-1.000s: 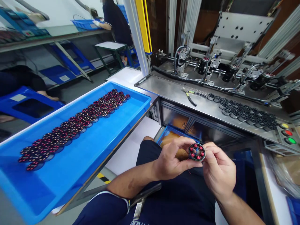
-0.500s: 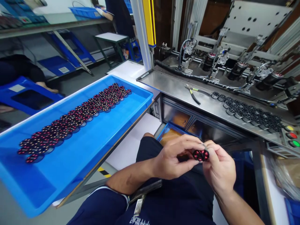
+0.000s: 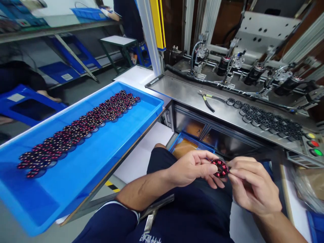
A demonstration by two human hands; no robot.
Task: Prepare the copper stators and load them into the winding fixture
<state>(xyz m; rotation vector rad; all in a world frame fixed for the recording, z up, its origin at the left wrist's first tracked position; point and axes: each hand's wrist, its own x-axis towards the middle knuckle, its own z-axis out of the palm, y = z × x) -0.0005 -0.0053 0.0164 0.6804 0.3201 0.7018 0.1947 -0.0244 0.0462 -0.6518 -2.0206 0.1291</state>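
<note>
Above my lap, my left hand grips a wound motor stator, a black ring with red coils, its face turned up toward me. The thumb lies over its left side and the fingers reach behind it. At the stator's right edge, my right hand is closed in a pinch of thumb and forefinger. What sits between those fingertips is too small to make out. In the blue tray on my left, similar wound stators lie in a long, overlapping band.
Wire cutters with green-black handles lie on the metal ledge, left of several black unwound cores. Behind stands a winding machine, with push buttons at right. A co-worker's arm shows in the background.
The stator has turned from edge-on to show its coil face. My right hand has shifted right and rolled over, now pinching at the stator's right edge. My view has shifted slightly.
</note>
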